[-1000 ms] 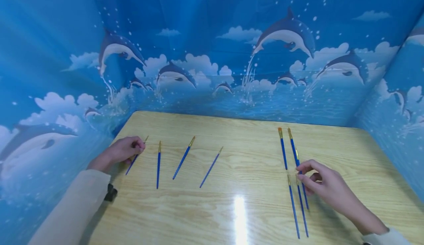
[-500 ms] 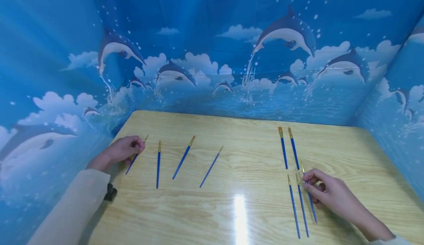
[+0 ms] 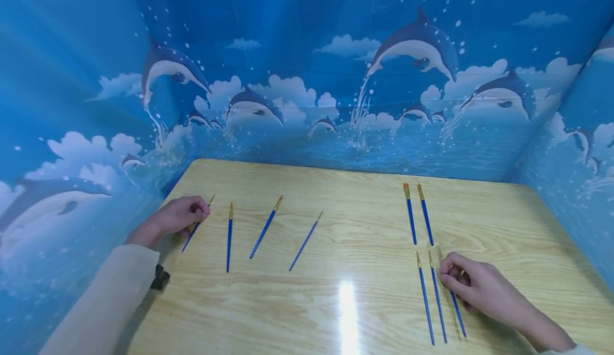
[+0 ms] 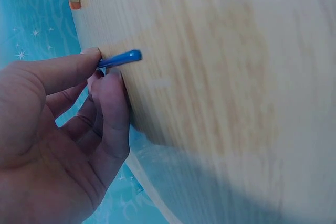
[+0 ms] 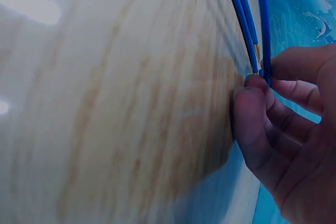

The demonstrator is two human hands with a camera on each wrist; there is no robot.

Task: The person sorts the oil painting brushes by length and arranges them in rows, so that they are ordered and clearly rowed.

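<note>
My left hand pinches a thin blue paintbrush between thumb and finger at the table's left side. In the left wrist view, the handle end sticks out past the fingertips. On the right, my right hand grips another blue paintbrush, its bristles pointing away from me; part of its handle is hidden by the fingers. Just left of it lie two similar brushes, one paintbrush beside a second paintbrush. Beyond them rest a flat orange-tipped paintbrush and a brown-tipped paintbrush.
Between the hands, three more brushes lie spread on the wooden table: an upright-pointing paintbrush, a slanted paintbrush and a thin paintbrush. A blue dolphin-print curtain encloses the back and sides.
My right hand has moved its paintbrush toward me and to the right, away from the far pair and into line beside the two near brushes. The left hand has stayed in place.
</note>
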